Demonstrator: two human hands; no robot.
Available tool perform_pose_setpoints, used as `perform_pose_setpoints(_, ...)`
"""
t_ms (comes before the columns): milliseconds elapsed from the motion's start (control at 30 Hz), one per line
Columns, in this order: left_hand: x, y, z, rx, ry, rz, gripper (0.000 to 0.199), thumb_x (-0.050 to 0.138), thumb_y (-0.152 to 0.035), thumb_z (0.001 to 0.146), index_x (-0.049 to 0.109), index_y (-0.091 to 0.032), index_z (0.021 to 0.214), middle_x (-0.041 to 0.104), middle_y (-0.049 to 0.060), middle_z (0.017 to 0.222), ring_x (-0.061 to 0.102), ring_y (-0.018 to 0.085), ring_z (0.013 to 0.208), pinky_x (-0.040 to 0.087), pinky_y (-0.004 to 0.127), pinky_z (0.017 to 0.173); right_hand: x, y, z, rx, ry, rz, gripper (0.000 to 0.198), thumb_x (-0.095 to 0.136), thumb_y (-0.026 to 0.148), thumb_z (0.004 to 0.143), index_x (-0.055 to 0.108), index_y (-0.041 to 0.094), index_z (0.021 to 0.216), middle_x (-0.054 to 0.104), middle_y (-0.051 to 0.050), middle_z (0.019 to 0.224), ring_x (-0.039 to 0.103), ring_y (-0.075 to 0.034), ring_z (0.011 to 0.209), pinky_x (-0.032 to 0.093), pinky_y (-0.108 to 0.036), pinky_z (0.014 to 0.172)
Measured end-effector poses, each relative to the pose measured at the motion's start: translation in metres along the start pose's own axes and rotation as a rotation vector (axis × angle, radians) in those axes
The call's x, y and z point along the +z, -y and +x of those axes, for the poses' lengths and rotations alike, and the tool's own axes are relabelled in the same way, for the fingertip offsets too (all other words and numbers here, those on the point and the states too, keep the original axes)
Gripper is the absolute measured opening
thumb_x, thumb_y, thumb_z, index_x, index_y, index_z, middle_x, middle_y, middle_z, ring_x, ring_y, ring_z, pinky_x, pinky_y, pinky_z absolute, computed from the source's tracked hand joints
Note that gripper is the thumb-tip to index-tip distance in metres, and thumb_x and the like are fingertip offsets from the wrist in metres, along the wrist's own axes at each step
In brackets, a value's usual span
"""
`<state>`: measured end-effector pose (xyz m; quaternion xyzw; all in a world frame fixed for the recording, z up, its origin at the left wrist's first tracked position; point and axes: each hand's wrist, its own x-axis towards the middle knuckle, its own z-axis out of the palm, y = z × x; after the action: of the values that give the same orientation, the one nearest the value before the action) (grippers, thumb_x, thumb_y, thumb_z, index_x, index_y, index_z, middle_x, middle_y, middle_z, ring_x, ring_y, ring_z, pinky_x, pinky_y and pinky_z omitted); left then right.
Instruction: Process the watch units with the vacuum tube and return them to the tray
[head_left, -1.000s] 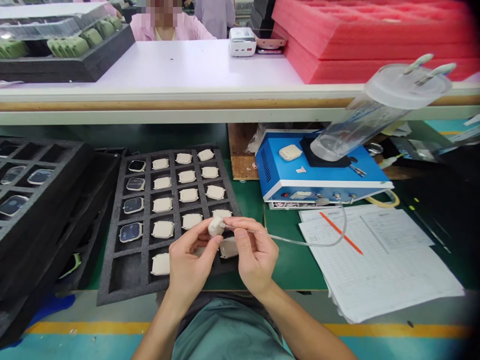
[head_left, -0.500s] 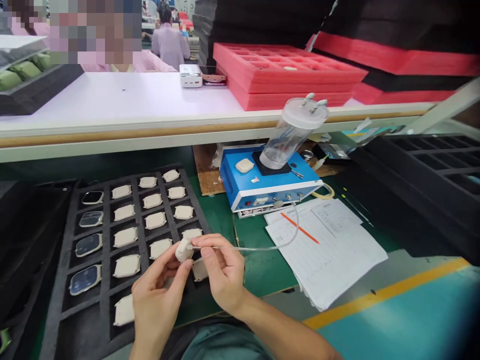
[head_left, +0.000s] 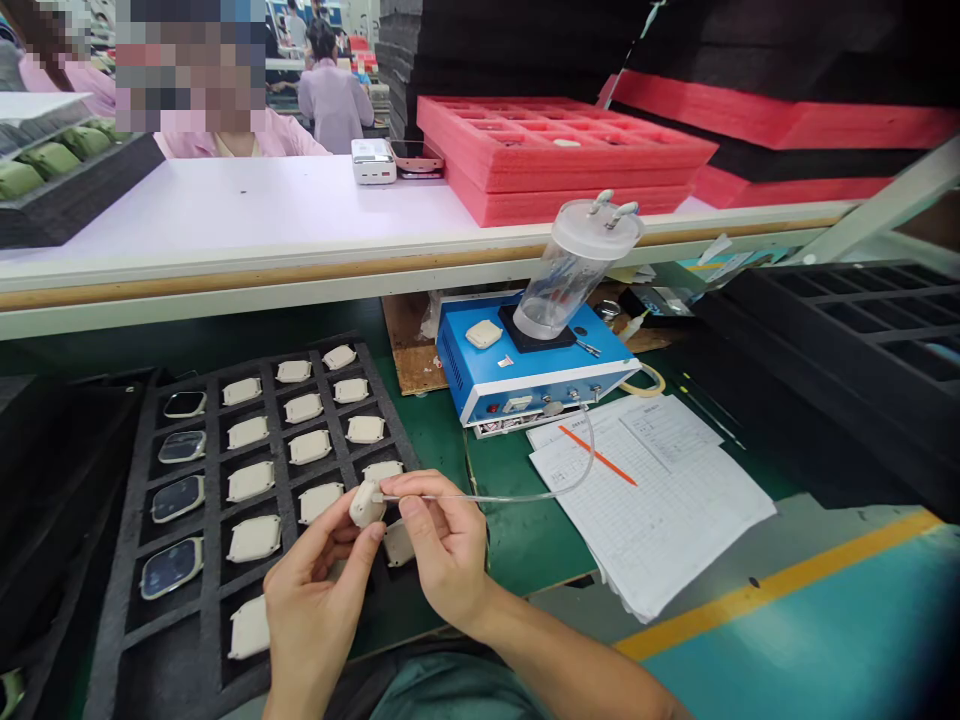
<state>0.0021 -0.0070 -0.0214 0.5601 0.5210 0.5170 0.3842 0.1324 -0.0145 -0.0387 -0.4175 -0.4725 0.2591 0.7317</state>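
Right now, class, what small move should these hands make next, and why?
Perhaps the right hand should check how the clear tube meets the cream case: the left hand holds the case, the right pinches the tube beside it, and their exact contact is too small to judge.

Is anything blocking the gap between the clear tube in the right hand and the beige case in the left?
Nothing visible: the tube meets the case, with the right hand's fingers around the tube near its end.

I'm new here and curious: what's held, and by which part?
Left hand: a cream watch case, by its edges. Right hand: a clear tube, near its tip.
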Motion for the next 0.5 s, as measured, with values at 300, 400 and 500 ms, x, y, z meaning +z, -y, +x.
perform_pose_setpoints(300, 0.0, 0.0013, -0.0002, 0.0, 0.0, -0.001, 0.034, 0.088, -0.029, 0.077, 0.084, -0.02, 0.11, 0.086, 0.006, 0.099, 0.082, 0.021, 0.078, 0.069, 0.025, 0.071, 0.0008, -0.0026, -0.0022, -0.008, -0.008, 0.02, 0.018, 0.059, 0.02, 0.103, 0.077, 0.024, 0.104, 0.081, -0.007, 0.097, 0.079, -0.02, 0.094, 0.067, -0.033, 0.084)
perform_pose_setpoints(400, 0.0002, -0.0007, -0.0009, 0.003, 0.004, 0.001, 0.032, 0.086, -0.027, 0.078, 0.084, -0.019, 0.109, 0.086, 0.006, 0.096, 0.081, 0.02, 0.075, 0.068, 0.025, 0.068, 0.0002, -0.0034, -0.0054, 0.02, -0.005, 0.011, 0.018, 0.059, 0.022, 0.104, 0.077, 0.024, 0.104, 0.08, -0.007, 0.098, 0.079, -0.02, 0.094, 0.066, -0.032, 0.081)
perform_pose_setpoints(500, -0.0001, -0.0026, -0.0019, 0.01, 0.014, 0.015, 0.031, 0.085, -0.025, 0.078, 0.084, -0.019, 0.109, 0.085, 0.006, 0.095, 0.08, 0.02, 0.072, 0.068, 0.025, 0.066, -0.0002, -0.0032, -0.008, 0.042, -0.009, 0.006, 0.017, 0.059, 0.023, 0.104, 0.077, 0.024, 0.104, 0.08, -0.007, 0.099, 0.078, -0.02, 0.094, 0.066, -0.032, 0.081)
